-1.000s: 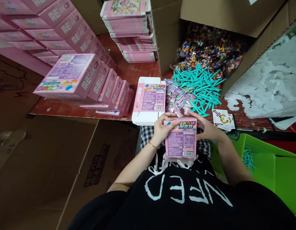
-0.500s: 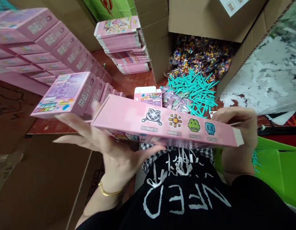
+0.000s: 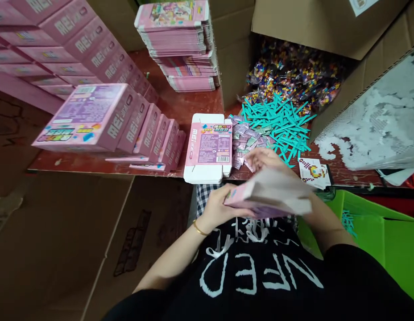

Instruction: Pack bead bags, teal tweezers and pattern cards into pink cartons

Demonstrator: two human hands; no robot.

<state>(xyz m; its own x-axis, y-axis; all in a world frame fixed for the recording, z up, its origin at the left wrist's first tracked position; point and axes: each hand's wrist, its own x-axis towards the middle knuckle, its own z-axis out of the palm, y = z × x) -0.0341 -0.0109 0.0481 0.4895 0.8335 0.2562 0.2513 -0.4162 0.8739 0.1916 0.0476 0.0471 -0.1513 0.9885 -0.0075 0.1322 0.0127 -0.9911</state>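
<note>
The left hand holds a pink box by one end, its fingers closed around it, thumb along the near side. The box is tilted in front of the person's black shirt – clear of the surface – and its white flaps are smeared by blur. Beyond it, the right hand is at the near edge of a heap of small sachets; its fingers are loosely bent, but I cannot tell whether they grip anything.

Just left of the sachets lies a pile of flattened cartons, the top one printed side up. Teal sticks spread to the right of the sachets, with bags of coloured beads behind them. Pixel-pattern cards (a small stack) rest near the front edge, and stacked pink boxes stand at the far left.
</note>
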